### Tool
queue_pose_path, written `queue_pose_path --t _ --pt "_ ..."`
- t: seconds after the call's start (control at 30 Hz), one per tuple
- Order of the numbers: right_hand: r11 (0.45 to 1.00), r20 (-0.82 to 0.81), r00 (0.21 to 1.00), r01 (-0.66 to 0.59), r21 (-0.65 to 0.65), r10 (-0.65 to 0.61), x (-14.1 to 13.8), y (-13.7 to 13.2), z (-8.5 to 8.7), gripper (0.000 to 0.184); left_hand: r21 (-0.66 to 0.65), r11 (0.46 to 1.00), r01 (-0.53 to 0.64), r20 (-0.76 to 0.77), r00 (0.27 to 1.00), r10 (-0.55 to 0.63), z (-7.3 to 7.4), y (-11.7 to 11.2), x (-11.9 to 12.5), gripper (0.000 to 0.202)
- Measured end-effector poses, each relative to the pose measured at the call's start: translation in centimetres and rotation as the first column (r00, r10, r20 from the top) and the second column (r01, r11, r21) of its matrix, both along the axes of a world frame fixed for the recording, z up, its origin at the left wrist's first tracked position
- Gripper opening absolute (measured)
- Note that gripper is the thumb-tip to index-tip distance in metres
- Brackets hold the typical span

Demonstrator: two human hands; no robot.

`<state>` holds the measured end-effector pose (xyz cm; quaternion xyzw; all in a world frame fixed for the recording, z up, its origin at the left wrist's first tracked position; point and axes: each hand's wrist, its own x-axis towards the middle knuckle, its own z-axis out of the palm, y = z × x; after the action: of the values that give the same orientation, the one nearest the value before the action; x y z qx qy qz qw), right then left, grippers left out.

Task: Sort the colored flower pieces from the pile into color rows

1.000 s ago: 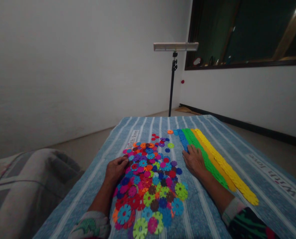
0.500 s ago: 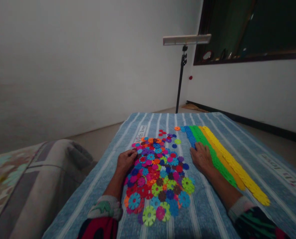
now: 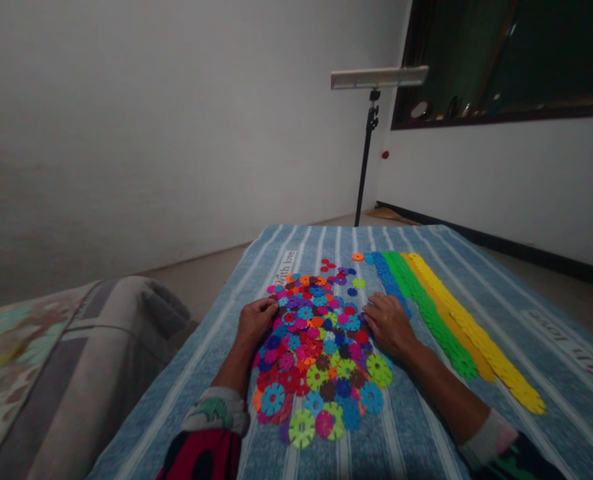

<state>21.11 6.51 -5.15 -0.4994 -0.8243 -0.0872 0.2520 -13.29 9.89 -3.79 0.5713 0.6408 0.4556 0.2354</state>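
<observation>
A heap of mixed-colour flower-shaped plastic discs lies on the striped blue tablecloth. My left hand rests at the heap's left edge, thumb and fingers drawn together; whatever may be between them cannot be made out. On the other side, my right hand reaches in with its fingers partly spread, fingertips at the heap's right edge, and nothing shows in its grasp. To its right run overlapping rows of discs: a blue row, partly hidden by that hand, a green row, an orange row and a yellow row.
A single orange disc lies beyond the heap, beside the far end of the blue row. Behind the table stands a light panel on a black stand. A draped grey cloth is at the left.
My right hand has moved left, from the blue row to the heap's right edge, uncovering more of the blue row. My left hand stays at the heap's left edge.
</observation>
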Motion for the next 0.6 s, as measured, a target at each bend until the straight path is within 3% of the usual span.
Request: queue_pose_path --t 0.33,0.6 --pt "0.975 0.060 0.998 0.035 -0.219 -0.022 -2.0 2.5 1.1 0.023 0.010 1.000 -0.007 -0.028 1.000 0.007 0.8 -0.5 0.2 0.027" --pt "0.963 0.043 0.999 -0.015 -0.271 0.028 -2.1 2.7 0.0 0.030 -0.010 1.000 -0.008 -0.060 0.998 0.008 0.8 -0.5 0.4 0.029"
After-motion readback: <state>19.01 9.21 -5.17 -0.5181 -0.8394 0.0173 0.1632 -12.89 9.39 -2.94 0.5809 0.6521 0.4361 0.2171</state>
